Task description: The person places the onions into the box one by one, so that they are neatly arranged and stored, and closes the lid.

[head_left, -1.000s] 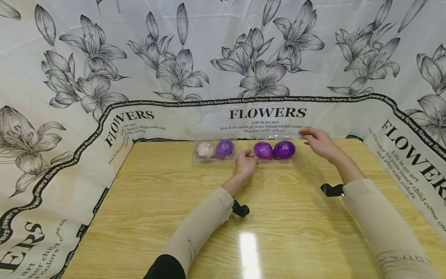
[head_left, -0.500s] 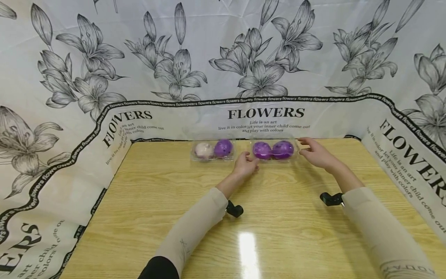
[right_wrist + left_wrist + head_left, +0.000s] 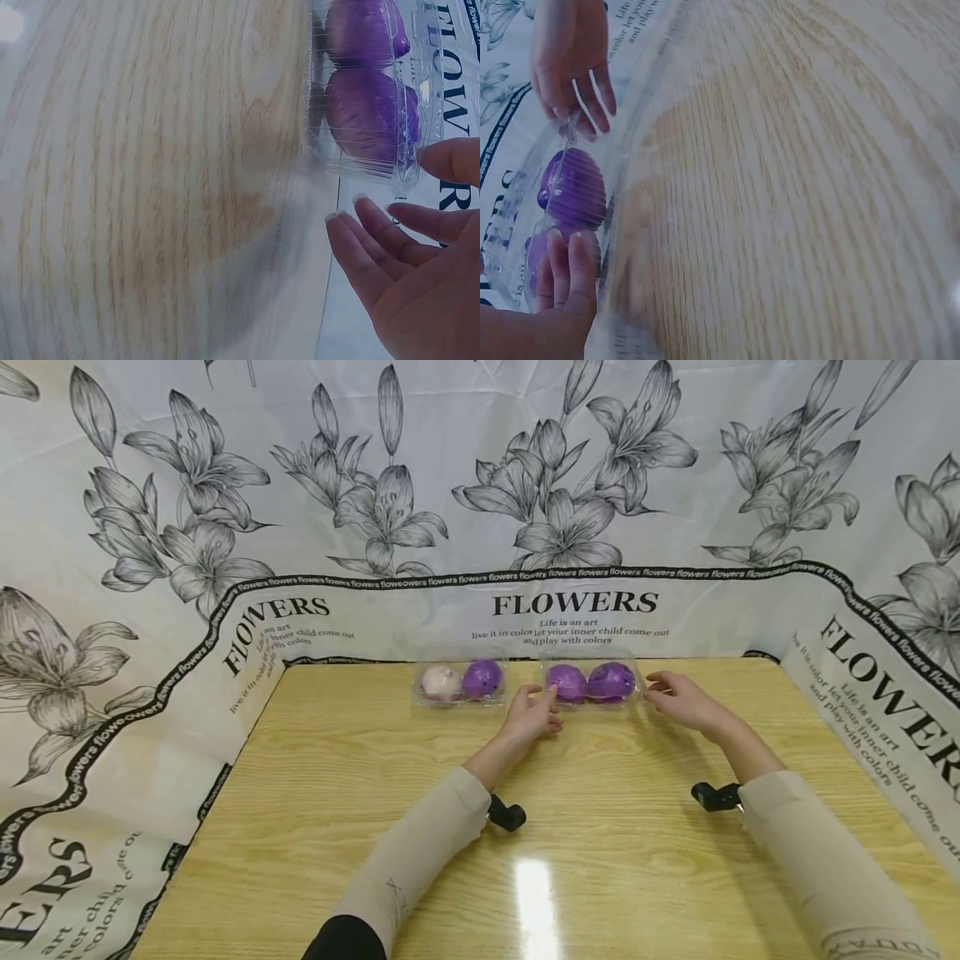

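Note:
A clear plastic clamshell box (image 3: 592, 706) holding two purple balls (image 3: 611, 682) stands at the far edge of the table. Its lid stands partly raised at the back. My left hand (image 3: 527, 717) is at the box's left end; in the left wrist view its fingertips (image 3: 576, 251) lie over the near ball. On the opposite side, my right hand (image 3: 684, 702) has its thumb (image 3: 448, 161) at the box's rim, with the other fingers spread below and apart from the wall. Neither hand's fingers are curled round the box.
Left of it stands a second clear box (image 3: 459, 700) with a pale ball (image 3: 440, 682) and a purple ball (image 3: 482, 678). A flower-printed cloth (image 3: 420, 618) rises behind and along both sides of the wooden table (image 3: 615, 860).
The right hand has come down from above the box's right corner to its right end, and the lid has lowered with it. My left hand has stayed at the left end.

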Demonstrator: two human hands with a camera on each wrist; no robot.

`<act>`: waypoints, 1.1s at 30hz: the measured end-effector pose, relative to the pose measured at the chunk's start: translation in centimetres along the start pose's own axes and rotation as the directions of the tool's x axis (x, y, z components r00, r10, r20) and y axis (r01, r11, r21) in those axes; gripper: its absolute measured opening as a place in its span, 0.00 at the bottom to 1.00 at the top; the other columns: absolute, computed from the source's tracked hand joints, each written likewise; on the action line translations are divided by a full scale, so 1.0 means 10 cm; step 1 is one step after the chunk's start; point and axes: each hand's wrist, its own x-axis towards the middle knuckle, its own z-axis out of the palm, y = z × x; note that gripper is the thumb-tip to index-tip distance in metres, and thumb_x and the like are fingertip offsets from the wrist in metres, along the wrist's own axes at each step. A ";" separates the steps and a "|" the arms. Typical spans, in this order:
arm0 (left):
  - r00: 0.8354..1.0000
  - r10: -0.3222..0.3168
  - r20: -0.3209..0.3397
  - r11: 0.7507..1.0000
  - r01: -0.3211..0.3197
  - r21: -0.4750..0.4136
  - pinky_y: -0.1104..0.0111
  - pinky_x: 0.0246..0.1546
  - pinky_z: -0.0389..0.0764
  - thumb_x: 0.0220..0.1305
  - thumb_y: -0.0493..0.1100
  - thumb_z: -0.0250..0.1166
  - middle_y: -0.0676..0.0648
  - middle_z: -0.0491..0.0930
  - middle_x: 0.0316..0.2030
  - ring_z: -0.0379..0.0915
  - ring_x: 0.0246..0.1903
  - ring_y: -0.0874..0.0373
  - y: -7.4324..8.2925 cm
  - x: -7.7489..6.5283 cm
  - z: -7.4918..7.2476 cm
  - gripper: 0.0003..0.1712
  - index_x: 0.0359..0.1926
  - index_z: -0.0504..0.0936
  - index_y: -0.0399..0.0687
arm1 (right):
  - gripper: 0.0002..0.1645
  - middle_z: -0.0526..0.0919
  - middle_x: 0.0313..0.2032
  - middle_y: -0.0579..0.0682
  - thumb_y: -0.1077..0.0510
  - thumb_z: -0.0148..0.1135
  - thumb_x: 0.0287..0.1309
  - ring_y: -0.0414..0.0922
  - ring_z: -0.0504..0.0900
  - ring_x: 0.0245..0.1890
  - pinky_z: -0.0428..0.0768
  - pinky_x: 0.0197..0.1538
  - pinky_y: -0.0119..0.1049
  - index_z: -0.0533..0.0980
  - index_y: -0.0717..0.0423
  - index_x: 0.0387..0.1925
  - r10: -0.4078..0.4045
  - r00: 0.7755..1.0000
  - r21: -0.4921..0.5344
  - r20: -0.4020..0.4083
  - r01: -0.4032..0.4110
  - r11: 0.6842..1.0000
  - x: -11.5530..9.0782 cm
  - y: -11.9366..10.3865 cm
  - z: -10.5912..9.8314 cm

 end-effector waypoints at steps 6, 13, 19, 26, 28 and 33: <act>0.999 -0.012 -0.041 0.996 0.008 -0.084 0.61 0.37 0.91 0.77 0.40 0.57 0.26 0.80 0.49 0.80 0.27 0.53 -0.02 0.04 0.03 0.26 0.70 0.64 0.37 | 0.34 0.77 0.54 0.78 0.57 0.43 0.80 0.64 0.82 0.52 0.85 0.58 0.53 0.53 0.84 0.70 -0.010 1.000 0.133 0.027 0.006 0.991 0.01 0.07 0.02; 0.999 -0.019 -0.036 0.996 0.016 -0.092 0.55 0.44 0.91 0.77 0.36 0.56 0.28 0.83 0.42 0.81 0.28 0.52 -0.02 0.06 0.03 0.23 0.68 0.65 0.38 | 0.32 0.81 0.47 0.69 0.62 0.42 0.79 0.46 0.85 0.41 0.89 0.53 0.44 0.51 0.84 0.71 0.037 0.997 0.311 0.073 -0.058 0.949 0.04 0.07 0.04; 0.999 -0.012 -0.032 0.994 0.008 -0.108 0.54 0.45 0.91 0.76 0.33 0.55 0.37 0.83 0.33 0.81 0.27 0.53 0.00 0.04 0.04 0.22 0.67 0.65 0.38 | 0.32 0.83 0.42 0.60 0.64 0.44 0.78 0.43 0.85 0.38 0.90 0.49 0.40 0.50 0.86 0.70 0.069 0.995 0.367 0.076 -0.093 0.926 0.04 0.04 0.04; 1.000 -0.015 -0.018 0.991 0.013 -0.134 0.54 0.47 0.90 0.76 0.31 0.55 0.40 0.81 0.30 0.80 0.27 0.53 0.01 0.01 0.03 0.23 0.67 0.64 0.36 | 0.33 0.84 0.39 0.56 0.64 0.47 0.77 0.43 0.86 0.37 0.90 0.48 0.40 0.51 0.86 0.69 0.076 0.995 0.391 0.068 -0.097 0.915 0.04 0.04 0.06; 1.000 -0.010 -0.019 0.991 0.007 -0.135 0.53 0.48 0.90 0.75 0.31 0.55 0.41 0.81 0.30 0.80 0.28 0.52 0.01 0.01 0.03 0.23 0.67 0.65 0.36 | 0.33 0.84 0.39 0.55 0.64 0.47 0.77 0.43 0.86 0.36 0.90 0.48 0.41 0.52 0.86 0.69 0.075 0.995 0.397 0.062 -0.094 0.913 0.04 0.04 0.06; 0.999 0.006 -0.034 0.992 -0.011 -0.128 0.51 0.50 0.89 0.75 0.31 0.55 0.39 0.82 0.31 0.80 0.26 0.54 0.02 0.01 0.02 0.22 0.67 0.66 0.36 | 0.33 0.85 0.38 0.52 0.64 0.48 0.77 0.41 0.85 0.36 0.90 0.48 0.39 0.52 0.84 0.70 0.072 0.995 0.428 0.064 -0.093 0.899 0.05 0.04 0.05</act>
